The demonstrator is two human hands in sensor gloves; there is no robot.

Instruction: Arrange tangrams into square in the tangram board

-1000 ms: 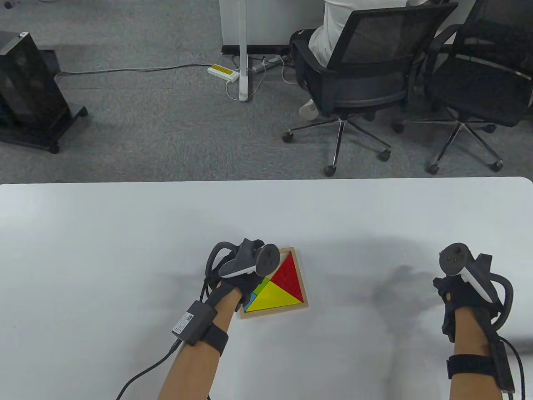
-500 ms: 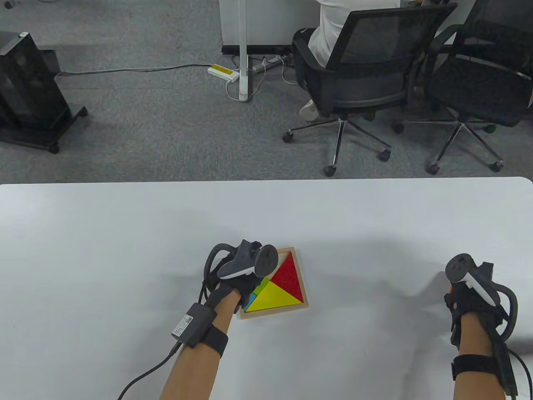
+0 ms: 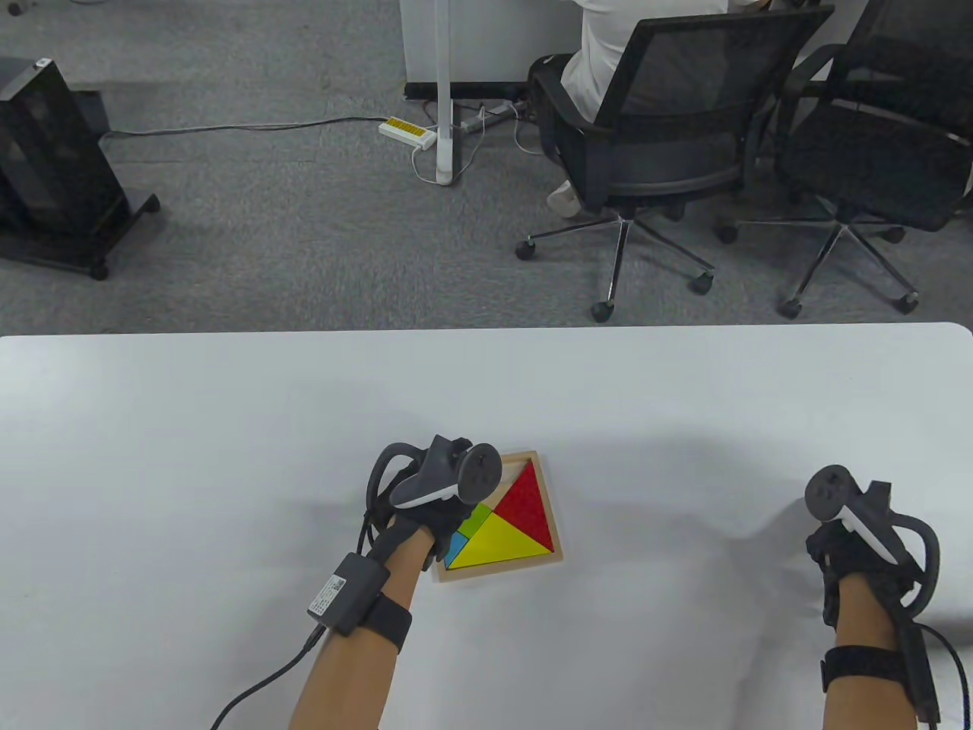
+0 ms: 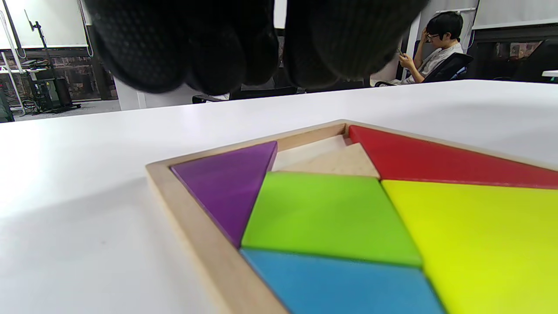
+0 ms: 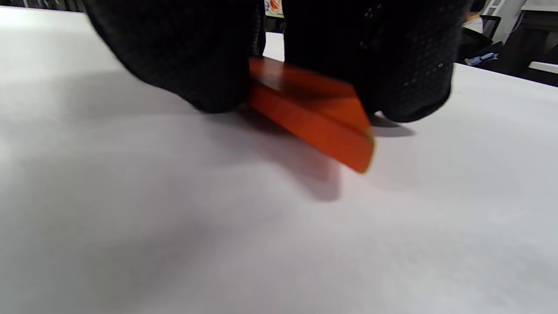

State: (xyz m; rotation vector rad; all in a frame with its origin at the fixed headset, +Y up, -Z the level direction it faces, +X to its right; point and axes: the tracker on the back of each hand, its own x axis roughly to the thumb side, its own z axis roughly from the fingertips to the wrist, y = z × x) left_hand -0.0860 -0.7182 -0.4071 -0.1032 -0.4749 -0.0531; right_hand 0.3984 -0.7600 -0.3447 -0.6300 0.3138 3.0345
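Note:
The wooden tangram board [image 3: 502, 570] lies near the table's middle front. In it sit a red triangle [image 3: 528, 502], a yellow triangle [image 3: 502, 544], a green piece [image 3: 475, 521], a blue piece [image 3: 456, 549] and a purple triangle [image 4: 224, 187]. A bare slot [image 4: 322, 157] shows between purple and red. My left hand [image 3: 437, 525] hovers over the board's left side, its fingers [image 4: 244, 48] holding nothing. Far to the right, my right hand [image 3: 844, 547] pinches an orange tangram piece [image 5: 314, 113], tilted with one end low over the table.
The white table [image 3: 228, 426] spreads wide around the board. Beyond its far edge stand two black office chairs [image 3: 684, 137], one with a seated person, and a black cart [image 3: 53, 167] on the left.
My right hand has moved right and toward the near edge, closing on the orange piece. My left hand has shifted slightly left, uncovering more of the green and blue pieces.

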